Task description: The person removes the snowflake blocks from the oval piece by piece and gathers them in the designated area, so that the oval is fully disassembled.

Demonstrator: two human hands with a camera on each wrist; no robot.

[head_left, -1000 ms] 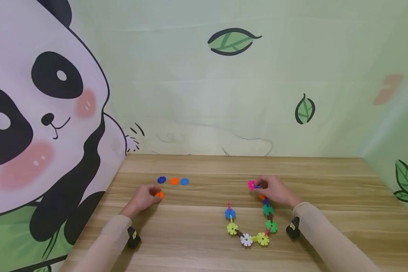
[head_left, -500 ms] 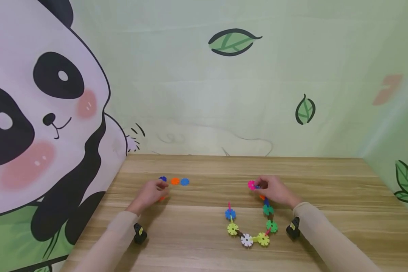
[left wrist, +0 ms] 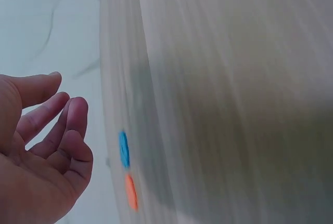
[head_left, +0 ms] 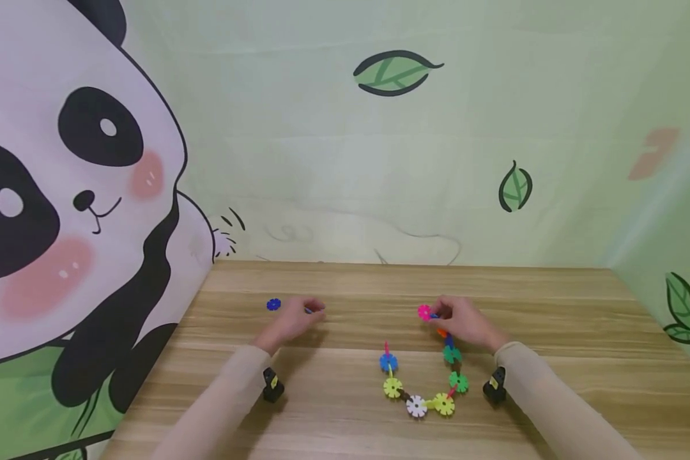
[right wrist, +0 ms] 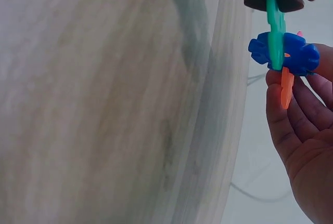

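Note:
My left hand hovers over the back left of the table, thumb and fingers apart with nothing between them in the left wrist view. Beneath it lie a light-blue flower-shaped disc and an orange disc, side by side. A dark-blue notched disc lies just left of that hand. My right hand pinches the upper right end of a U-shaped chain of interlocking snowflake discs. A pink disc sticks out past its fingertips. Close to its fingers are an orange disc and a blue disc.
The chain's other end, a blue disc with a pink one upright on it, lies left of the right hand. Behind the wooden table stands a pale green wall with a painted panda on the left.
My left hand has left an orange disc at the front left and moved right, over the back row's light-blue disc. The right hand keeps its hold in the same place.

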